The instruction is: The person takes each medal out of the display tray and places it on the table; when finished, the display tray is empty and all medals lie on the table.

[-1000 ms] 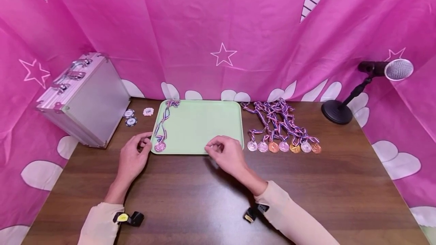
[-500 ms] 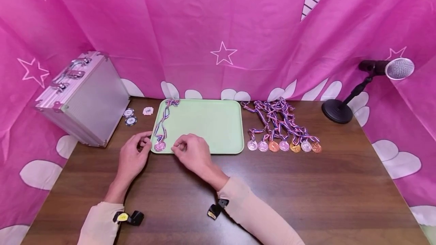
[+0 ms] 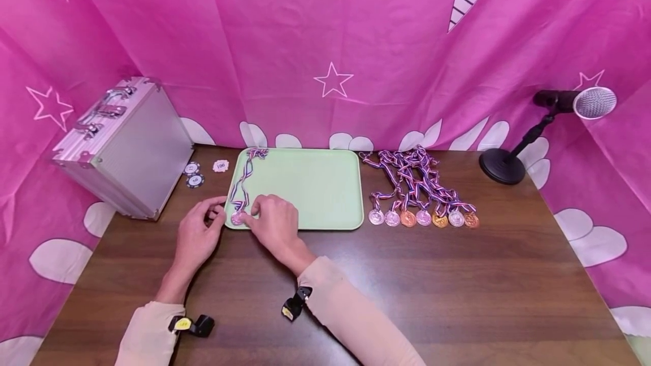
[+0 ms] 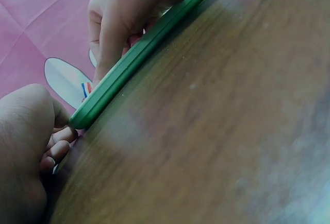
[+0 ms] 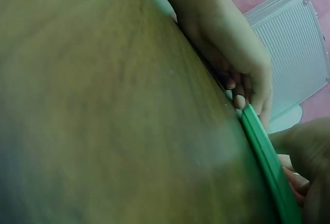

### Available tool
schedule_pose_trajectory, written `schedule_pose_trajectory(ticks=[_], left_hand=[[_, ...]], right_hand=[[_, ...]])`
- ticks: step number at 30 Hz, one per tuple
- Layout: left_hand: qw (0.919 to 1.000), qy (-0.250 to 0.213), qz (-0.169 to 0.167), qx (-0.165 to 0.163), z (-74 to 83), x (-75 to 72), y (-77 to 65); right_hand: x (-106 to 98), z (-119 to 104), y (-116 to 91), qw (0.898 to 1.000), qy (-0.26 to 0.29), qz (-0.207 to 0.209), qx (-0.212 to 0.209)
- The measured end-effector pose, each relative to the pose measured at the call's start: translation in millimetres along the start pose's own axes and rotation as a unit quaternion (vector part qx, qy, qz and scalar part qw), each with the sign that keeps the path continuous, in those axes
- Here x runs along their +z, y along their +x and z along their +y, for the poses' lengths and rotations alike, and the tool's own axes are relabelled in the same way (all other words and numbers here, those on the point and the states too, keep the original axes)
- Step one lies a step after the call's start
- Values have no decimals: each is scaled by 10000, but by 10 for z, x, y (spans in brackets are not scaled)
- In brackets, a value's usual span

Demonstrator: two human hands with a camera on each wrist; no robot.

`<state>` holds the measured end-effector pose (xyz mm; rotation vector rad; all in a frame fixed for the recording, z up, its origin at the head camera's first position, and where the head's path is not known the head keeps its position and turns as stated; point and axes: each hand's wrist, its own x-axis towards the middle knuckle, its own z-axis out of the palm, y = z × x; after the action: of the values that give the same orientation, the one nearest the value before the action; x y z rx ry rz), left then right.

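A light green tray [image 3: 315,185] lies on the wooden table. Along its left side stretches a medal [image 3: 237,218] with a striped ribbon [image 3: 246,182]. My left hand [image 3: 199,230] rests loosely bent at the tray's near left corner, its fingertips touching the edge; the left wrist view shows this hand [image 4: 23,141] at the green rim [image 4: 118,74]. My right hand [image 3: 277,225] is over the near left part of the tray, thumb on the medal's right side and index finger beside the ribbon. No pinch on the medal shows. In the right wrist view, the tray edge partly hides the right fingers [image 5: 296,180].
Right of the tray, several medals [image 3: 408,218] lie in a row with tangled ribbons [image 3: 417,171]. A silver case [image 3: 137,151] stands at left, beside a few poker chips [image 3: 195,180]. A microphone on a stand [image 3: 529,140] is at the back right. A pink curtain [image 3: 285,44] hangs behind.
My right hand has moved left along the tray's near edge, from near its right part to the medal, which its thumb now touches. The left hand has stayed at the corner.
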<state>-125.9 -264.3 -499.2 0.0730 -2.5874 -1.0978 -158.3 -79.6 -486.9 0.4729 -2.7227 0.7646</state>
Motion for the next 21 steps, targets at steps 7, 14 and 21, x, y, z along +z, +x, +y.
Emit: schedule_pose_trajectory(ticks=[7, 14, 21], left_hand=[[10000, -51, -17, -37, 1, 2, 0], [10000, -24, 46, -71, -16, -25, 6], [10000, 13, 8, -6, -18, -8, 6]], right_hand=[[-72, 320, 58, 9977, 520, -301, 318], [-162, 886, 25, 9953, 767, -443, 403], [-468, 1244, -71, 9918, 813, -665, 722]])
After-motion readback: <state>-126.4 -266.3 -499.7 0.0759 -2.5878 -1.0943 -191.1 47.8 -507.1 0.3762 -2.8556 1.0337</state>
